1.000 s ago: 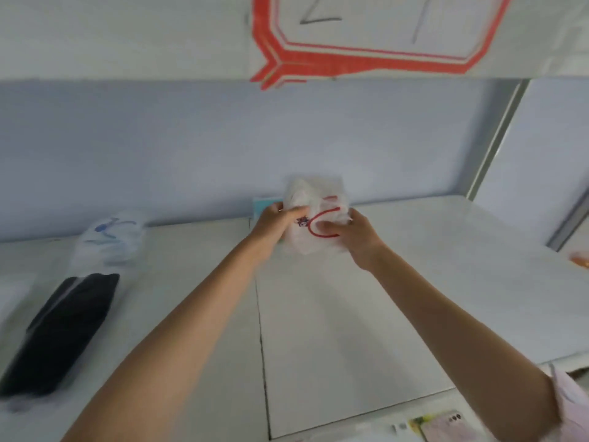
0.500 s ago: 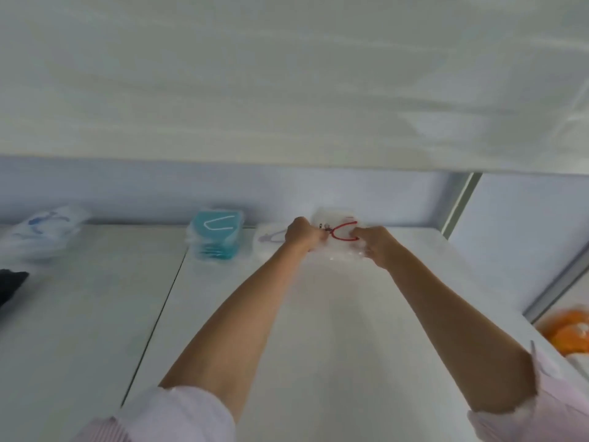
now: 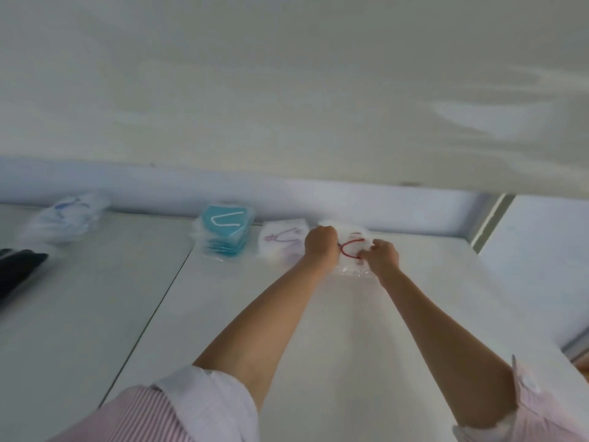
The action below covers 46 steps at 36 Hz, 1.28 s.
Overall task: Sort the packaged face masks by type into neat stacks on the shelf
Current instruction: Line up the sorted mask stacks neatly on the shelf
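Observation:
A clear-wrapped white mask with a red ear loop [image 3: 352, 250] lies at the back of the white shelf [image 3: 350, 330], near the wall. My left hand [image 3: 321, 245] grips its left edge and my right hand [image 3: 382, 257] pinches its right edge. Just left of it lies a white mask pack with a purple loop [image 3: 282, 242]. Further left stands a stack of teal mask packs [image 3: 227, 231]. At the far left lie white packs with blue print [image 3: 65, 218] and a black mask pack [image 3: 19, 266].
The underside of the upper shelf [image 3: 287, 90] hangs low overhead. A seam [image 3: 153, 317] runs between two shelf boards. A metal upright [image 3: 492, 221] bounds the shelf at the right. Something orange [image 3: 583, 362] shows at the right edge.
Both hands have carried the red-loop mask pack from mid-air down to the back of the shelf, beside the purple-loop pack. The view has tilted and moved closer.

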Motion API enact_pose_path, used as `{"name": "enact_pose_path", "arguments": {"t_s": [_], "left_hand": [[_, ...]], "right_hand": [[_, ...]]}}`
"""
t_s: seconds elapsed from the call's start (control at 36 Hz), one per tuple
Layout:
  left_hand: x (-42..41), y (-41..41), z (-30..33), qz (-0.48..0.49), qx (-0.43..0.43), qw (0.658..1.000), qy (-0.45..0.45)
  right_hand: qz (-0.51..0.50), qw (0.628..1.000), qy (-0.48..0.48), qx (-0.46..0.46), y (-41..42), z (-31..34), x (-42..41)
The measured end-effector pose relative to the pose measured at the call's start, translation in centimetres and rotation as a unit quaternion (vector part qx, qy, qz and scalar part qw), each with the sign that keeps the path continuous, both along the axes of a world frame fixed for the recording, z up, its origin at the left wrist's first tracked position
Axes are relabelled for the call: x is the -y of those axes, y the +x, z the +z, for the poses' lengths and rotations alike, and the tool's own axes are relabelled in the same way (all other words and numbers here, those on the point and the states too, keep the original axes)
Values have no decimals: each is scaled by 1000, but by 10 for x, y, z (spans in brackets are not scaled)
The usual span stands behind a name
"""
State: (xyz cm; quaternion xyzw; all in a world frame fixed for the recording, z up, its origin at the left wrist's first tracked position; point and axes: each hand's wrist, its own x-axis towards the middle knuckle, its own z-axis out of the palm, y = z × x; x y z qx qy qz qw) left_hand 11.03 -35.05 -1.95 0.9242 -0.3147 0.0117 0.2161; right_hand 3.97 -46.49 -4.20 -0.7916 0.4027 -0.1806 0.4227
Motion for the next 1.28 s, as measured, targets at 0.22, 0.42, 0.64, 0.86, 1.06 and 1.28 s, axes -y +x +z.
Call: {"name": "enact_pose_path", "arguments": {"t_s": [0.22,0.42,0.64,0.86,1.06,1.28], "left_hand": [[-7,-6,41,-22,66,998,1],[-81,26,81,18,100,994,-28],[-246,85,81,100,155,980,78],[-403,134,71,155,124,974,105],[-502,171,65,183,93,975,90],[-565,212,54,234,10,972,28]], "right_hand": [[17,994,-99,-48,4,25,-9],[124,945,-281,-109,22,63,-52],[231,899,-350,-131,62,81,-169],[270,900,-310,-142,123,73,-310],[301,918,-232,-115,165,61,-403],[314,924,-175,-128,214,48,-451]]}}
